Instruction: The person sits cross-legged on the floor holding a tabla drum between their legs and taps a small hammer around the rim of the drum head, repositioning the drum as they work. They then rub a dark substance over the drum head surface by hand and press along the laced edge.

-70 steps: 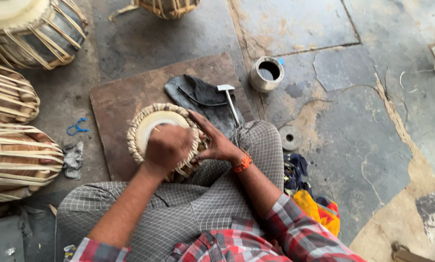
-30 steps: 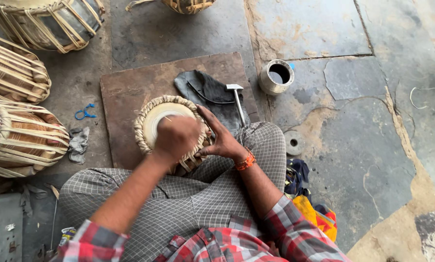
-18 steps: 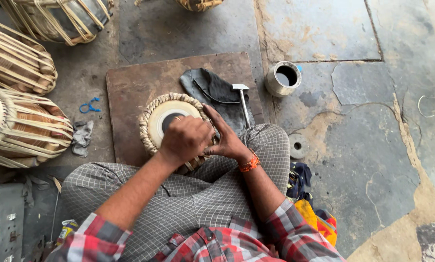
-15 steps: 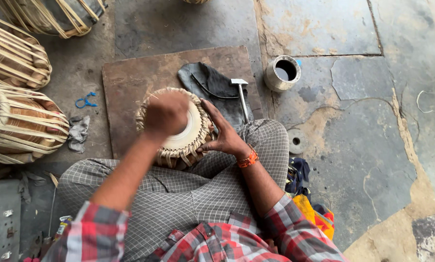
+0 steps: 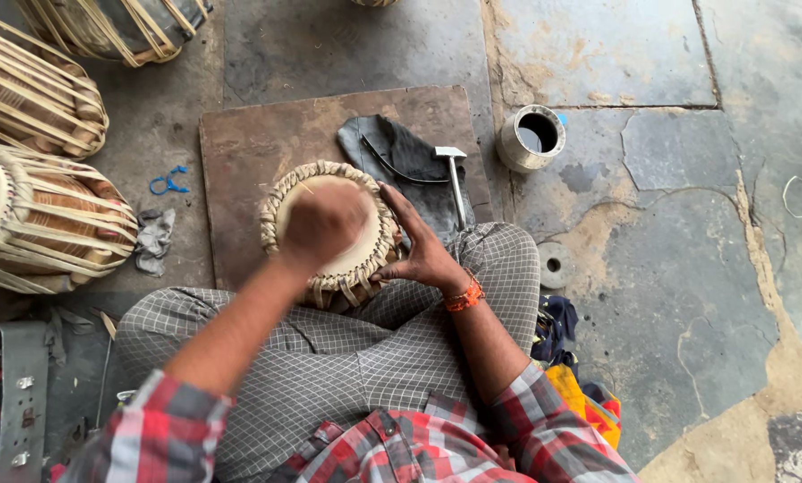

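Head view: I sit cross-legged on the stone floor point(image 5: 669, 268) with a small drum point(image 5: 329, 234) propped against my legs, its pale skin facing up. My left hand point(image 5: 322, 224) lies over the middle of the skin, curled into a loose fist; I cannot tell whether that grip holds anything, since the fingers are turned under and blurred. My right hand point(image 5: 421, 250) rests at the drum's 3 o'clock side, fingers spread wide and pressed against the woven rim, bracing rather than clasping. An orange band point(image 5: 464, 295) sits on that wrist.

The drum stands on the near edge of a brown board point(image 5: 258, 152). At 1 o'clock from the drum a dark cloth point(image 5: 396, 156) lies on the board, and a hammer point(image 5: 455, 179) rests on it, head away from me. Further out at 2 o'clock a grey tin point(image 5: 532, 137) stands on the floor, well apart from the drum. At 9 o'clock two larger strapped drums point(image 5: 43, 215) lie on their sides, with a blue clip point(image 5: 168, 183) and a grey rag point(image 5: 155, 240) between them and the board. A metal disc point(image 5: 555, 266) lies at 3 o'clock beside my knee.
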